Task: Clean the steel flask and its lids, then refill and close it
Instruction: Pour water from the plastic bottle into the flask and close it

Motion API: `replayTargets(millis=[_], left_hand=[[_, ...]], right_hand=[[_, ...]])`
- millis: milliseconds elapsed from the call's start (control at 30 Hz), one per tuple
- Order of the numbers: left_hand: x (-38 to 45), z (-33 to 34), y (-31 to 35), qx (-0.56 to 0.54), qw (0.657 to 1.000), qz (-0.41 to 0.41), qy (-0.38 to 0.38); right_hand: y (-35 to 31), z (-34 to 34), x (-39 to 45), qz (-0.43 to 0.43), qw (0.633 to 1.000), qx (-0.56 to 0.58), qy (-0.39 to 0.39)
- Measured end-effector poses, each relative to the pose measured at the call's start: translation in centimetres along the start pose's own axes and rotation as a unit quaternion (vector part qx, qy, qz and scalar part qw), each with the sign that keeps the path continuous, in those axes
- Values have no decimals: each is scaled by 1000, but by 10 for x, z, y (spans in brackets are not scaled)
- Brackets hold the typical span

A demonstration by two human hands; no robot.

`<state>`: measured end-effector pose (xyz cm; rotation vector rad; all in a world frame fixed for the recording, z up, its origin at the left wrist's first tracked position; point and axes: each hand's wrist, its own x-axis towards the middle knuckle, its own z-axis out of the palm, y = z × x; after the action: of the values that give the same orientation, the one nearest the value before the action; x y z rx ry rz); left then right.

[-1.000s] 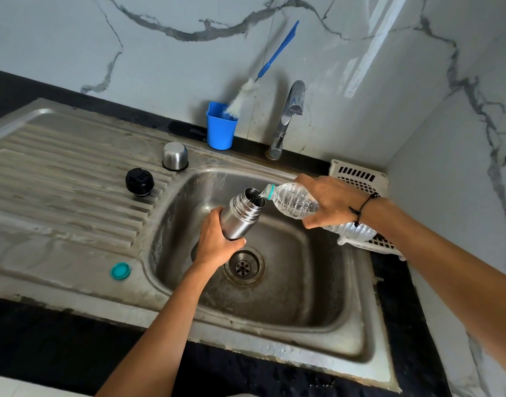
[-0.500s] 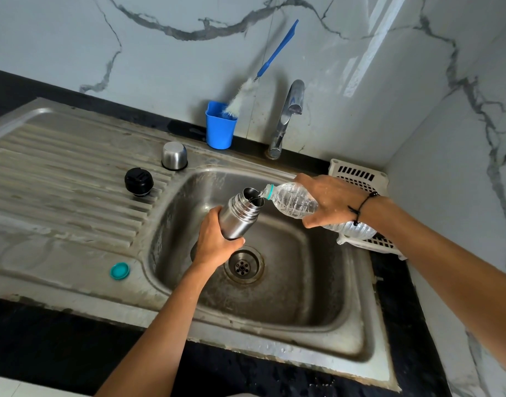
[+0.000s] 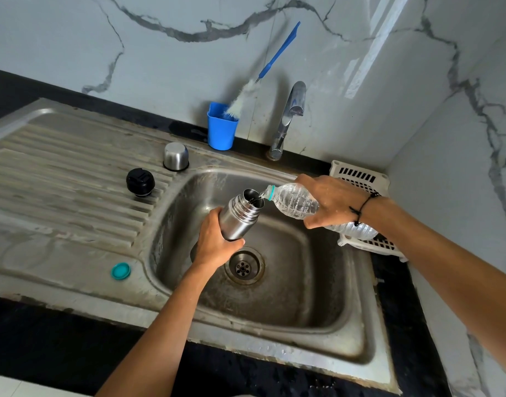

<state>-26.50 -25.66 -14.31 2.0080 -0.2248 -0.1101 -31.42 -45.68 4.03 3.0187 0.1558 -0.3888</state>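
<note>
Refilling the flask, lids still waiting on the drainboard

Going from the left side: there's a small teal bottle cap [image 3: 120, 271] lying on the flat part of the sink's drainboard [image 3: 60, 179], well apart from everything else. Further back on the ribs sit the black inner stopper [image 3: 140, 181] and, just beside it toward the basin, the steel cup lid [image 3: 176, 156], upside down. Both look clean and parked, so I'd say the washing part is done.

Over the basin, the left hand [image 3: 214, 245] has its fingers wrapped round the lower body of the steel flask [image 3: 239, 217], which is tilted with its open mouth toward the right. The right hand [image 3: 329, 203] grips a clear plastic water bottle [image 3: 294, 203] tipped down, neck right at the flask's rim, with water going in. So this is the refill step.

How full the flask is, I can't tell from here. Next I'd guess: level the bottle, stand the flask upright, then screw in the black stopper first and the steel lid over it.
</note>
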Motion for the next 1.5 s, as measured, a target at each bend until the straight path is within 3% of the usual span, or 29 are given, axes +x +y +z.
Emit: replayTargets(millis=[1500], left_hand=[[-3, 1, -2, 2, 1000, -7, -5]], right_hand=[[0, -3, 0, -8, 1000, -10, 5]])
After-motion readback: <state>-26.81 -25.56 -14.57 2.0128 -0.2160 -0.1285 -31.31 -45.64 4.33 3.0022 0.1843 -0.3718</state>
